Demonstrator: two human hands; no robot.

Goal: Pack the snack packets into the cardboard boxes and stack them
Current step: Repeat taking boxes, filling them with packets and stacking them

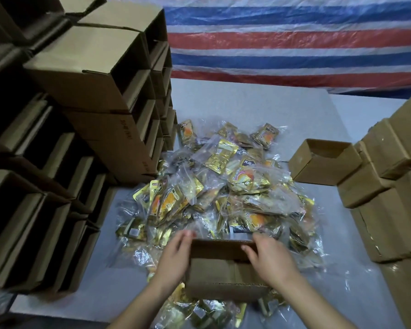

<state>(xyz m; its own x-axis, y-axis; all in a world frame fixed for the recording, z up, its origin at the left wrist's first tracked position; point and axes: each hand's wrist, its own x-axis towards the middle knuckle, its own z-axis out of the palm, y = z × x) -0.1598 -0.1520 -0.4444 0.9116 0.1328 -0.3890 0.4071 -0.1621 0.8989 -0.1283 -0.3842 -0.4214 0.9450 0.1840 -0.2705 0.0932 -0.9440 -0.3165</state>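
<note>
Right, from the head view, both hands are on a small cardboard box sitting at the near edge of the heap. The left hand lies along the box's left side with fingers fairly straight, an open-looking grip pressing the wall. The right hand curls its fingers over the far flap, which stands partly folded; it looks like the closing stage for this box, though what is inside it is hidden.

As for progress, plenty is left. The snack packets, gold pouches in clear bags, lie in a big loose pile across the grey surface, some spilling under the box in hand. On the left, tall stacks of empty boxes gape open on their sides. On the right, a stack of closed boxes suggests finished work, with one open box waiting beside it. I'd judge this early to midway.
</note>
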